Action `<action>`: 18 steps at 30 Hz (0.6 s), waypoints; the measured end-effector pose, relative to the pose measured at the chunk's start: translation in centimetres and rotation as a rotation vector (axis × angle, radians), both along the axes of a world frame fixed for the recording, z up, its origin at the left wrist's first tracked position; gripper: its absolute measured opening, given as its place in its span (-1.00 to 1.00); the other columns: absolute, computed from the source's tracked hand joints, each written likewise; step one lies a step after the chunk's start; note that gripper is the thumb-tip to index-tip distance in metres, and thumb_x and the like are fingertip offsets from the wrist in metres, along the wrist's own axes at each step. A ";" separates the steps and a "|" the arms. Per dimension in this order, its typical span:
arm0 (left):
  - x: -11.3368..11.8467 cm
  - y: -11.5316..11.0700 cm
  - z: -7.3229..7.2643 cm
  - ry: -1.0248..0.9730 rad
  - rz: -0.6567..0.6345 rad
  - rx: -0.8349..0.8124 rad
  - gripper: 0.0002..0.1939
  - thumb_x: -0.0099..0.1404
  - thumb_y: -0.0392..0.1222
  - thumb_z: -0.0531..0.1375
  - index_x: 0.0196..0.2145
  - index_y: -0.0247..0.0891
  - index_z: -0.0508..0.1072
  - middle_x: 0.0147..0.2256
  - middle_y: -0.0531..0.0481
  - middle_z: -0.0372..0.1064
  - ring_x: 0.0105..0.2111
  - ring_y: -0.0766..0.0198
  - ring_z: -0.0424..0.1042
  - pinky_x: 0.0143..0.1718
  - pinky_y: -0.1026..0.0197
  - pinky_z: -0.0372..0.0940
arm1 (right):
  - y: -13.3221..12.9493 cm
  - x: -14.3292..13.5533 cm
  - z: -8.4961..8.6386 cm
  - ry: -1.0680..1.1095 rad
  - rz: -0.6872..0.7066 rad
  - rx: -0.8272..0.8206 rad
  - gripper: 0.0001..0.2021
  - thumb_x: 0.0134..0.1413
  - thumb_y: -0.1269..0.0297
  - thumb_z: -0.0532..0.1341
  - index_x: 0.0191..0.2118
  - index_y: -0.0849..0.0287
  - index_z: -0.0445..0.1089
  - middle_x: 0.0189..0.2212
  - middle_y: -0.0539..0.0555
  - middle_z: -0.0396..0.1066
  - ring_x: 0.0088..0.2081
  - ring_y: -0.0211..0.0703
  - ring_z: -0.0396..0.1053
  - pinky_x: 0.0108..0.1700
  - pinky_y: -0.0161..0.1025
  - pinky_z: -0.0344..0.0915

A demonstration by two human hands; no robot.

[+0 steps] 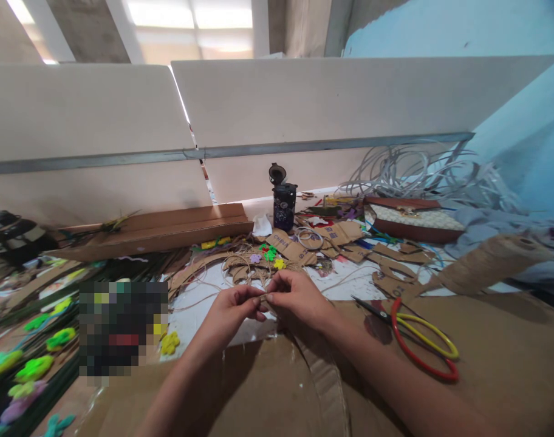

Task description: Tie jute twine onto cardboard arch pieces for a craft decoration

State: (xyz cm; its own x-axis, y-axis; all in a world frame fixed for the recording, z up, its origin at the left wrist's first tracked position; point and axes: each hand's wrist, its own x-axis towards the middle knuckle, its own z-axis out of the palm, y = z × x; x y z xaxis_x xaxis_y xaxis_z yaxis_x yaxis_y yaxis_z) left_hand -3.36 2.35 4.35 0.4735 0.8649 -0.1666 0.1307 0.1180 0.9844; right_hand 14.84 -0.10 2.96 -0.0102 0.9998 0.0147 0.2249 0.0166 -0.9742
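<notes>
My left hand (240, 308) and my right hand (299, 298) meet at the middle, thumbs and fingertips pinched together on the end of a long cardboard strip (322, 370). From there the strip bends down under my right forearm towards the bottom edge. Thin brown twine (192, 301) lies in loose loops just beyond my fingers; whether some of it is in the pinch is hidden. Small fuzzy flowers, among them a yellow flower (279, 264) and a green flower (270, 252), rest behind the hands. Scissors (409, 328) with one red and one yellow handle lie right of my right forearm.
A twine cone (491, 265) lies at the right, near a handbag (413, 221). A dark bottle (284, 206) with its lid up stands at the back among cardboard scraps. A long cardboard tray (190, 229) is at back left. Several fuzzy flowers (35, 368) lie at left.
</notes>
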 end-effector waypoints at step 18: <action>-0.5 0.4 0.3 0.008 0.027 0.025 -0.77 -0.01 -0.08 0.37 -0.45 -0.28 0.50 -0.50 0.03 0.46 -0.50 0.26 0.45 -0.34 0.19 0.34 | 0.6 1.0 -0.3 -0.094 0.081 0.011 -0.87 -0.05 0.27 0.27 -0.41 0.21 0.52 -0.54 -0.03 0.42 -0.46 -0.23 0.27 -0.41 -0.32 0.11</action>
